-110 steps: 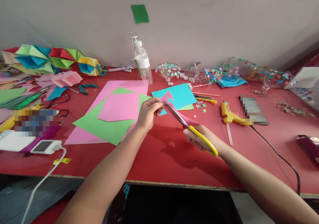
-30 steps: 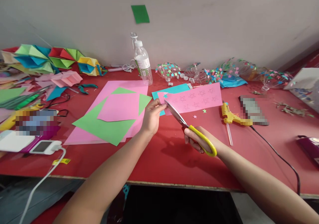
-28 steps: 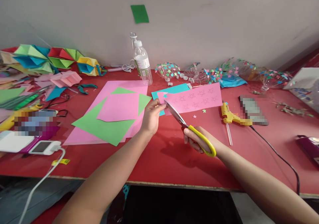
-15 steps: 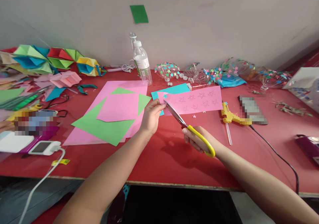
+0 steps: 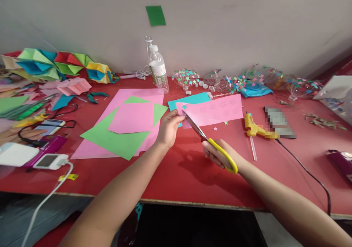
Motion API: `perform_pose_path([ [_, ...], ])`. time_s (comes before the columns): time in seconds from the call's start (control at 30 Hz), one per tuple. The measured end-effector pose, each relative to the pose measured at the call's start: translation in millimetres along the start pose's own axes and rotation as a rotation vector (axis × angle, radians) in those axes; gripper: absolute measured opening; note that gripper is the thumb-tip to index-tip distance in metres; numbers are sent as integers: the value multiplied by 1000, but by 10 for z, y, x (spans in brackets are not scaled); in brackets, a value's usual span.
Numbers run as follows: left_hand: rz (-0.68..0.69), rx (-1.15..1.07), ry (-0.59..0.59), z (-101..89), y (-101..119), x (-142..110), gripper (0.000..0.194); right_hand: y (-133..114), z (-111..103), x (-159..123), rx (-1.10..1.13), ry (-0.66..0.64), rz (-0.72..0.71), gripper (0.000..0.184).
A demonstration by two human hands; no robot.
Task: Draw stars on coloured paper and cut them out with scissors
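Between its thumb and fingers, my left hand (image 5: 169, 128) pinches the left end of a pink paper strip (image 5: 211, 110) with stars drawn on it. My right hand (image 5: 217, 152) is closed round the yellow handles of a pair of scissors (image 5: 223, 153). The blades point up and left to the strip's end, close to my left fingertips, and look nearly closed; whether paper lies between them is hard to make out. A small blue star (image 5: 184, 106) shows at that end. Behind the strip lies a blue paper sheet (image 5: 189, 99).
Pink and green sheets (image 5: 123, 146) lie left of my hands. A yellow glue gun (image 5: 254, 126) with a cord and a phone (image 5: 279, 122) lie right. Plastic bottles (image 5: 158, 69) and star decorations (image 5: 187, 78) stand along the wall. Another person's hand (image 5: 16, 135) rests at far left.
The strip's right end has dipped slightly and shifted a little left. My hands and the scissors keep nearly the same pose, while the whole view has moved slightly.
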State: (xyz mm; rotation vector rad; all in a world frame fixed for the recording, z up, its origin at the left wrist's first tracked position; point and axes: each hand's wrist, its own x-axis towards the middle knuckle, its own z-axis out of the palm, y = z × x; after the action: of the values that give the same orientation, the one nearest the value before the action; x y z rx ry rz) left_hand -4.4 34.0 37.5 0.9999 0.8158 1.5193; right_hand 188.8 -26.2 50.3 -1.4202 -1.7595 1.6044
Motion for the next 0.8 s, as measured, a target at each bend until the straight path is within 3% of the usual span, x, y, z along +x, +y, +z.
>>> perform_pose_path([
  [0.3,1,-20,-5,-9,1,7,4,-54,4,-12,-25,41,98,55],
  [0.8,137,103,-21,-105,74,45,11,-13,2,-32,68,-7,-3,58],
])
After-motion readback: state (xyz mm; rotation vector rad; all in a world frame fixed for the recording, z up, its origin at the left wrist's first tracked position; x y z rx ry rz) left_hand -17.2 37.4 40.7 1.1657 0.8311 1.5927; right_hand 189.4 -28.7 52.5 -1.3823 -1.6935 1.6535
